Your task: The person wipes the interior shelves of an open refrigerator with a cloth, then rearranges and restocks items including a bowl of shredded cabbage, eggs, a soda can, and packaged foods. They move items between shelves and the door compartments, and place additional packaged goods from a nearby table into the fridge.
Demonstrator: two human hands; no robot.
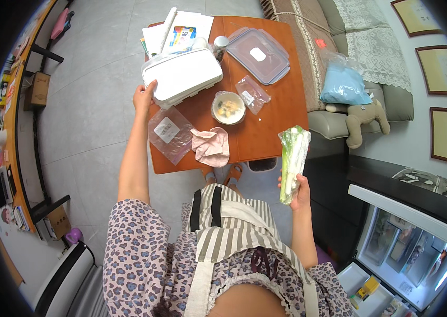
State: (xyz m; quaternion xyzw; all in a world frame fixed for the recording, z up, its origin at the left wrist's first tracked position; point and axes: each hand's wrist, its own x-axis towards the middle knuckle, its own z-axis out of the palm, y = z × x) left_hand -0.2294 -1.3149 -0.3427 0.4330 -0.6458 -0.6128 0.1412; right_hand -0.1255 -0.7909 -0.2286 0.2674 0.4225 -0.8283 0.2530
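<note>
My left hand (144, 97) grips the near left corner of a white plastic storage box (184, 75) on the wooden table. In my right hand (302, 194) is a bundle of leeks or large scallions (295, 162) in clear plastic wrap, held off the table's near right corner. A bowl of food under plastic film (228, 108) sits mid-table, with a small zip bag (253, 95) beside it. Nearer me lie a larger empty zip bag (170, 134) and a crumpled pink cloth (211, 146). A translucent lid (259, 54) lies at the far right of the table.
A capped jar (220, 44) and papers (195, 23) are behind the box. To the right stand a sofa (322, 123) with a blue bag (344, 84) and a plush toy (366, 119), and an open refrigerator (409, 245) at lower right. A long desk (21, 119) runs along the left.
</note>
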